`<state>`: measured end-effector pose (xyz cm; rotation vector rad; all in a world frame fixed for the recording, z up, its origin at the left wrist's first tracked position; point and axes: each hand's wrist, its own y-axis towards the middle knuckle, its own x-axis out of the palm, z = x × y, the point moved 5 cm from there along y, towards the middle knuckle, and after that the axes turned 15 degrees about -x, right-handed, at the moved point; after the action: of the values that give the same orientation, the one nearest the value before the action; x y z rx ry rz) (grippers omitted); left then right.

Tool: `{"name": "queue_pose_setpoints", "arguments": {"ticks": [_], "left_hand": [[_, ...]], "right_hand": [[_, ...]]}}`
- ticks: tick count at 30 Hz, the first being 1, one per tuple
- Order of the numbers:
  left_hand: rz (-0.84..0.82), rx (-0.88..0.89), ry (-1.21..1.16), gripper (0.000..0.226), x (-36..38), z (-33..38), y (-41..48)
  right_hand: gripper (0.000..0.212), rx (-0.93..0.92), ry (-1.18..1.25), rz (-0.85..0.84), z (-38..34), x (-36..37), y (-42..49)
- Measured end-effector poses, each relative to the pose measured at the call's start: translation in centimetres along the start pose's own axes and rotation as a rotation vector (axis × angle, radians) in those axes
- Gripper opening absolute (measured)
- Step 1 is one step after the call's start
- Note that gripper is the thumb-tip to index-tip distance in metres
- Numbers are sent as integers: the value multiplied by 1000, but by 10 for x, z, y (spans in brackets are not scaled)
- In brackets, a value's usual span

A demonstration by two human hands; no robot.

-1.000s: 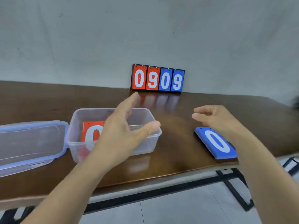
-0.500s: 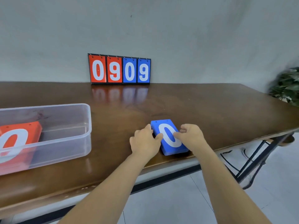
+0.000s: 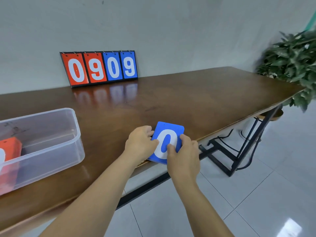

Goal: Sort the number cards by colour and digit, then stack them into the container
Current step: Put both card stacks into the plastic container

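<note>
Left grip (image 3: 140, 144): clasped on the left edge of the blue card pile (image 3: 169, 132), fingers curled at its side.
Right grip (image 3: 183, 154): clasped on the pile's right edge, thumb laid across the white 0 on the top card.
Reason for hold: a hold on both sides is judged to keep loose cards squared so that none slides out.
Blue card pile: found at the near edge of the table (image 3: 196, 100), between the two grips, its near end slightly past the edge. Whether it is lifted clear cannot be told.
Step in hand: the pile is judged to be gathered for carrying to the container (image 3: 76, 134).
Container: clear plastic, lid off, set on the table well to the left of the pile.
Red cards (image 3: 12, 147): lodged at the container's left end, partly cut off by the frame. The right part is left free, judged as room for the blue pile.
Scoreboard (image 3: 99, 67): leaned against the wall at the table's far edge, reading 0 9 in red and 0 9 in blue.
Plant (image 3: 294, 65): beyond the table's right end, blurred.
</note>
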<state>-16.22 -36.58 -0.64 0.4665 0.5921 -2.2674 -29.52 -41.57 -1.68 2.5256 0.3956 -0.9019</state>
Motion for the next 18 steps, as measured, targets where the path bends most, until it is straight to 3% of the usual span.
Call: {"name": "queue_pose_setpoints", "arguments": {"ticks": [4,8,10,13,18], "left_hand": [[-4,23,5,45,-2,-2,-9],[-62,87,-79,36,-5,-4,-14],[-120,94,-172,42,-11,-5,-17],[-134,101,-348,41,-29,3,-18],[101,235,-533,36,-70,34,-10]], "right_hand": [[48,125,368,95,13,4,-3],[42,147,506,153,20,8,-16],[48,75,613,162,11,6,-19],[77,-109,679,138,-13,-3,-3],[67,-423,660,10,-63,-10,50]]}}
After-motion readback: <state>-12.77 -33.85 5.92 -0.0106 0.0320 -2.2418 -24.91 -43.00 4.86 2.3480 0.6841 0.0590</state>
